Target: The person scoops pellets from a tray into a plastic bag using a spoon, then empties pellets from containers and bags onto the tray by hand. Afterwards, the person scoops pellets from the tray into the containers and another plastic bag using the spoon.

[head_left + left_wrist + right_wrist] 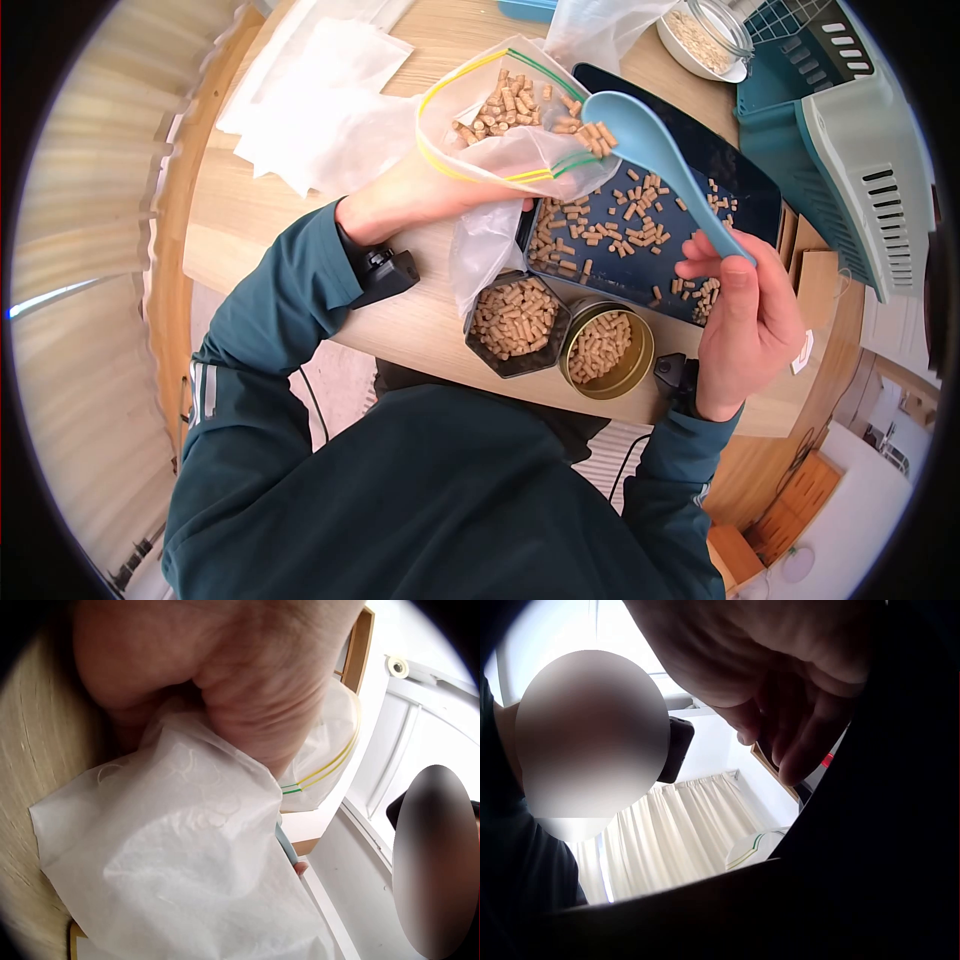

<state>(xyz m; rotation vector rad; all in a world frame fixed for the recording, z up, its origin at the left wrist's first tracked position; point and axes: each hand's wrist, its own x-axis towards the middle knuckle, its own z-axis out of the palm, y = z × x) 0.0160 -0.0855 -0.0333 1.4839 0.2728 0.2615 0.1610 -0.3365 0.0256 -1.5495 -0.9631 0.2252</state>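
In the head view my right hand (745, 315) grips the handle of a blue spoon (655, 140), whose bowl holds several pellets at the mouth of a clear zip bag (440, 120). Pellets (508, 105) lie inside the bag. My left hand (430, 192) is under and behind the bag, its fingers mostly hidden; in the left wrist view the hand (217, 667) is curled round the gathered plastic (187, 840). A dark tray (745, 180) with scattered pellets lies beside the bag. The right wrist view shows the curled fingers (802, 742), with the spoon barely visible.
A black hexagonal container (485, 357) and a gold tin (642, 358), both with pellets, stand at the near table edge. White bags (330, 100) lie at the left. A bowl of flakes (698, 48) and a teal-and-grey carrier (850, 160) stand at the right.
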